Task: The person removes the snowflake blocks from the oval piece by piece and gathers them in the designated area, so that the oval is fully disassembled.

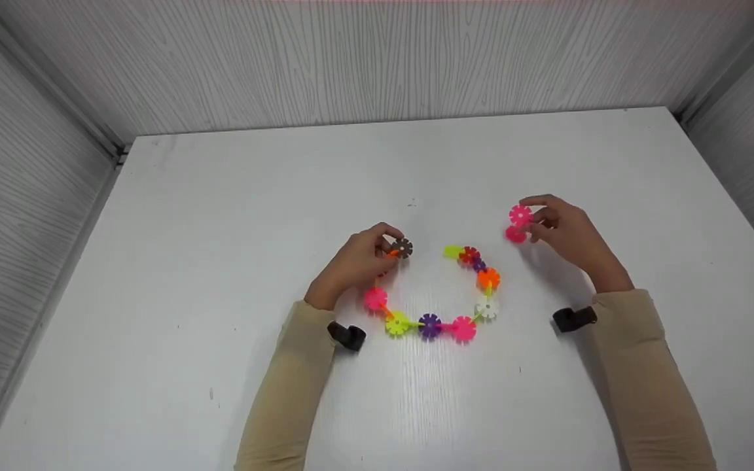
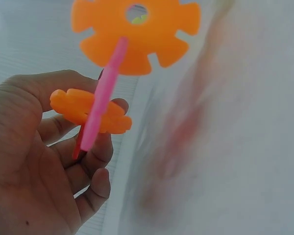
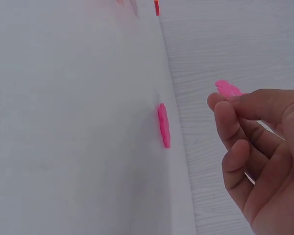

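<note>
A curved chain of notched plastic discs point(image 1: 429, 326) in yellow, purple, pink, white, orange and red lies on the white table. My left hand point(image 1: 356, 261) pinches its left end, where a dark grey disc point(image 1: 403, 248) shows by the fingertips. In the left wrist view, an orange disc point(image 2: 68, 105) with a pink disc point(image 2: 100, 107) slotted into it shows at the fingers. To the right, my right hand point(image 1: 567, 235) pinches a pink disc point(image 1: 520, 214) between thumb and index finger. A second pink disc point(image 3: 164, 125) lies on the table, apart from the held one.
The white table point(image 1: 272, 196) ends at a grey wood-grain wall point(image 1: 351, 65) at the back. More such walls stand at both sides. Black wrist mounts point(image 1: 347, 336) stick out from both tan sleeves point(image 1: 298, 392) near the table.
</note>
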`<state>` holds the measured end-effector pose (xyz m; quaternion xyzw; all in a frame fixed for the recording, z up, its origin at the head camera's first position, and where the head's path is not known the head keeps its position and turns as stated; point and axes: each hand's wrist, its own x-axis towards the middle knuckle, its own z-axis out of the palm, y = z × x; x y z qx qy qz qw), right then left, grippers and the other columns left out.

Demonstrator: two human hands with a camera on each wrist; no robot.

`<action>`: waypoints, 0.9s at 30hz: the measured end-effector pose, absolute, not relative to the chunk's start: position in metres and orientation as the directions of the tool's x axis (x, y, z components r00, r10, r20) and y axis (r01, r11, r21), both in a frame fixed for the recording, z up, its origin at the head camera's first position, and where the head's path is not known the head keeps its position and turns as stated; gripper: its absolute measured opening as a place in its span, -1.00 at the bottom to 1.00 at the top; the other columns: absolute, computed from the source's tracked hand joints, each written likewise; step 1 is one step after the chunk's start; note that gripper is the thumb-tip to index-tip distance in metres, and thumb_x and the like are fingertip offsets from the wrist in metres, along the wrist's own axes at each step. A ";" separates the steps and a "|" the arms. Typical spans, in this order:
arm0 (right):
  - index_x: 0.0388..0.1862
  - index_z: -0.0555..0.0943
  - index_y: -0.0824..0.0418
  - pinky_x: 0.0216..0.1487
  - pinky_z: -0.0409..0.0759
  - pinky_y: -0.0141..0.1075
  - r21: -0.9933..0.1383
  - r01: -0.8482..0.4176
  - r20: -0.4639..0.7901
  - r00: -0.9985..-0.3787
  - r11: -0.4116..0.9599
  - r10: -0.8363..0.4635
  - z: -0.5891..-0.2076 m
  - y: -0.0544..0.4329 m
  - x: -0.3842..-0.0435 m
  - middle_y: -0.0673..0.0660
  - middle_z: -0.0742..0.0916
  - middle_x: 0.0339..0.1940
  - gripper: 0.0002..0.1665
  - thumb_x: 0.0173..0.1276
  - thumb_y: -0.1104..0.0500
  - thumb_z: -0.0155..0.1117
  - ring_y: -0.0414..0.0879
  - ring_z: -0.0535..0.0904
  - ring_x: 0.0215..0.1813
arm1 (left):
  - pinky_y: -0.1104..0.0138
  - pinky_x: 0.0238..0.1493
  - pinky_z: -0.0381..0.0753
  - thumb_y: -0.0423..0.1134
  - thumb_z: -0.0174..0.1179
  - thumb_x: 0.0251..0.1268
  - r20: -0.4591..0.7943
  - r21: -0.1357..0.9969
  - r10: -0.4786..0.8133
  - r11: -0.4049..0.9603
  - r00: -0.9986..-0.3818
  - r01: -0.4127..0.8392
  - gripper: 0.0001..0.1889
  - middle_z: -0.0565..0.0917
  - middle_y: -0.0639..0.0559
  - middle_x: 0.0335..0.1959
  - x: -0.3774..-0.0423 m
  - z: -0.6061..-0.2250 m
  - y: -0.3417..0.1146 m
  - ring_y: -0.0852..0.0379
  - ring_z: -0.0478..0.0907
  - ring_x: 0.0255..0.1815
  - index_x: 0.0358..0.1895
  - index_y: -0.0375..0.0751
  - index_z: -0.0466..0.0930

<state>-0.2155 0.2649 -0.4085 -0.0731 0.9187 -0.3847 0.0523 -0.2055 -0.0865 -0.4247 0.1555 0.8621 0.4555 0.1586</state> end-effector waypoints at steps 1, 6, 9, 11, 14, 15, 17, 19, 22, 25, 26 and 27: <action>0.32 0.41 0.07 -0.22 0.44 -0.42 -0.715 -0.085 -0.040 -0.986 0.694 -0.161 -0.409 0.268 -0.216 0.26 0.70 -0.14 -0.50 0.43 0.11 0.17 0.00 0.62 -0.25 | 0.41 -0.29 0.40 -0.34 0.15 0.20 -0.132 0.835 0.412 0.536 -0.902 0.123 -0.61 0.63 -0.10 -0.23 -0.205 -0.425 -0.087 0.13 0.42 -0.33 0.14 -0.16 0.49; 0.29 0.44 0.06 -0.17 0.42 -0.38 -0.733 -0.028 -0.055 -0.994 0.680 -0.099 -0.412 0.282 -0.216 0.19 0.72 -0.14 -0.48 0.38 0.03 0.23 -0.14 0.66 -0.28 | 0.40 -0.29 0.42 -0.32 0.17 0.22 -0.152 0.837 0.405 0.538 -0.901 0.100 -0.62 0.63 -0.08 -0.22 -0.205 -0.426 -0.087 0.12 0.42 -0.32 0.14 -0.13 0.49; 0.27 0.46 0.08 -0.20 0.44 -0.43 -0.733 -0.003 -0.059 -0.996 0.680 -0.068 -0.414 0.291 -0.215 0.08 0.69 -0.17 -0.49 0.37 0.02 0.24 -0.21 0.60 -0.23 | 0.40 -0.30 0.42 -0.31 0.16 0.23 -0.157 0.835 0.407 0.541 -0.900 0.099 -0.62 0.62 -0.08 -0.21 -0.206 -0.426 -0.087 0.11 0.42 -0.32 0.14 -0.12 0.48; 0.26 0.47 0.09 -0.23 0.44 -0.47 -0.724 0.002 -0.053 -0.997 0.689 -0.053 -0.416 0.298 -0.215 0.04 0.65 -0.16 -0.49 0.37 0.00 0.25 -0.21 0.54 -0.17 | 0.40 -0.32 0.41 -0.30 0.16 0.24 -0.152 0.831 0.408 0.545 -0.900 0.106 -0.62 0.63 -0.08 -0.21 -0.206 -0.427 -0.087 0.11 0.41 -0.34 0.14 -0.11 0.48; 0.27 0.46 0.10 -0.24 0.43 -0.49 -0.717 0.011 -0.054 -0.998 0.697 -0.040 -0.416 0.306 -0.214 0.04 0.61 -0.12 -0.46 0.36 -0.04 0.24 -0.17 0.45 -0.07 | 0.40 -0.32 0.41 -0.29 0.16 0.24 -0.146 0.825 0.411 0.553 -0.900 0.119 -0.63 0.64 -0.07 -0.21 -0.206 -0.426 -0.087 0.12 0.41 -0.35 0.14 -0.08 0.49; 0.28 0.46 0.10 -0.23 0.42 -0.50 -0.715 0.012 -0.053 -0.998 0.699 -0.037 -0.417 0.308 -0.214 0.02 0.59 -0.12 -0.44 0.36 -0.06 0.24 -0.16 0.44 -0.05 | 0.40 -0.32 0.42 -0.29 0.16 0.24 -0.143 0.823 0.413 0.554 -0.899 0.124 -0.63 0.64 -0.07 -0.22 -0.206 -0.426 -0.088 0.12 0.41 -0.35 0.13 -0.06 0.50; 0.29 0.45 0.09 -0.21 0.41 -0.48 -0.714 0.019 -0.060 -0.998 0.700 -0.035 -0.418 0.314 -0.215 -0.03 0.57 -0.13 -0.41 0.35 -0.11 0.24 -0.15 0.42 -0.02 | 0.39 -0.32 0.42 -0.29 0.15 0.23 -0.133 0.821 0.421 0.554 -0.897 0.138 -0.64 0.65 -0.06 -0.23 -0.207 -0.426 -0.088 0.12 0.42 -0.35 0.12 -0.04 0.51; 0.29 0.44 0.08 -0.19 0.41 -0.44 -0.715 0.038 -0.079 -0.997 0.698 -0.027 -0.419 0.319 -0.215 -0.07 0.55 -0.14 -0.39 0.34 -0.14 0.24 -0.13 0.40 0.00 | 0.39 -0.32 0.42 -0.29 0.15 0.22 -0.126 0.822 0.425 0.551 -0.896 0.145 -0.64 0.64 -0.06 -0.25 -0.207 -0.427 -0.089 0.12 0.43 -0.36 0.10 -0.01 0.52; 0.31 0.42 0.06 -0.17 0.41 -0.39 -0.710 0.069 -0.113 -0.993 0.701 -0.017 -0.423 0.326 -0.216 -0.06 0.52 -0.11 -0.35 0.33 -0.19 0.22 -0.11 0.37 0.03 | 0.39 -0.36 0.42 -0.29 0.16 0.21 -0.123 0.823 0.425 0.549 -0.897 0.148 -0.64 0.63 -0.05 -0.30 -0.207 -0.427 -0.089 0.13 0.43 -0.41 0.10 0.00 0.53; 0.32 0.41 0.05 -0.16 0.41 -0.35 -0.700 0.093 -0.139 -0.990 0.708 -0.008 -0.427 0.332 -0.215 0.01 0.49 -0.05 -0.34 0.34 -0.22 0.18 -0.08 0.35 0.03 | 0.39 -0.40 0.42 -0.28 0.17 0.22 -0.132 0.822 0.420 0.552 -0.898 0.137 -0.64 0.62 -0.05 -0.34 -0.207 -0.427 -0.089 0.13 0.42 -0.46 0.10 0.02 0.53; 0.32 0.41 0.04 -0.16 0.41 -0.34 -0.697 0.095 -0.142 -0.990 0.710 -0.007 -0.428 0.333 -0.215 0.02 0.48 -0.05 -0.35 0.35 -0.22 0.18 -0.08 0.35 0.02 | 0.39 -0.40 0.42 -0.27 0.18 0.23 -0.137 0.821 0.418 0.555 -0.898 0.134 -0.64 0.62 -0.05 -0.35 -0.206 -0.426 -0.089 0.13 0.42 -0.47 0.11 0.04 0.53; 0.32 0.41 0.04 -0.16 0.40 -0.33 -0.697 0.097 -0.145 -0.989 0.710 -0.008 -0.429 0.334 -0.214 0.03 0.48 -0.05 -0.36 0.36 -0.21 0.17 -0.07 0.35 0.01 | 0.39 -0.40 0.42 -0.26 0.19 0.23 -0.142 0.820 0.417 0.558 -0.898 0.130 -0.64 0.62 -0.04 -0.35 -0.206 -0.426 -0.089 0.13 0.42 -0.47 0.11 0.05 0.53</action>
